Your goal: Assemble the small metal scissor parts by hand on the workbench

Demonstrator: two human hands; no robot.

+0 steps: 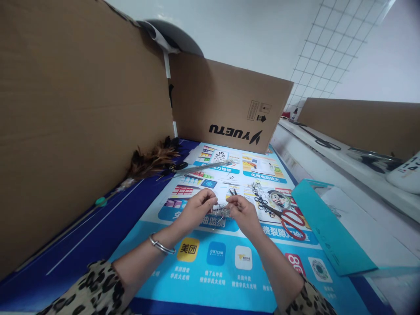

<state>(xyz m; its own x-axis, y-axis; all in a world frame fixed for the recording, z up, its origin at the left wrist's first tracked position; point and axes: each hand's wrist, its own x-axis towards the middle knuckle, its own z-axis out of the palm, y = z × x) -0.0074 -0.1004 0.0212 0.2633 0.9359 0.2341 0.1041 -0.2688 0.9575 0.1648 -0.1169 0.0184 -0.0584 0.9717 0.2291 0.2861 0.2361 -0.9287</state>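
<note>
Close together over the printed sheet (193, 232), my two hands work at a small tangle of thin silvery wire-like pieces (220, 211). My left hand (202, 205), with a silver bangle on its wrist, pinches the left side of the tangle between thumb and fingers. At the right side, my right hand (242, 210) has its fingers closed on the tangle too. Two dark pointed tips (233, 192) show just beyond the right fingers; whether that hand holds them I cannot tell. Red-handled scissors (292, 224) lie right of my right hand, beside small dark loops (262, 205).
Cardboard walls (226, 100) stand behind and to the left. Brown feathers (152, 159) and a long metal ruler-like strip (205, 167) lie farther back. On the right are a turquoise folder (331, 232) and a white ledge (348, 153) carrying black scissors (323, 142) and a white bottle (407, 175).
</note>
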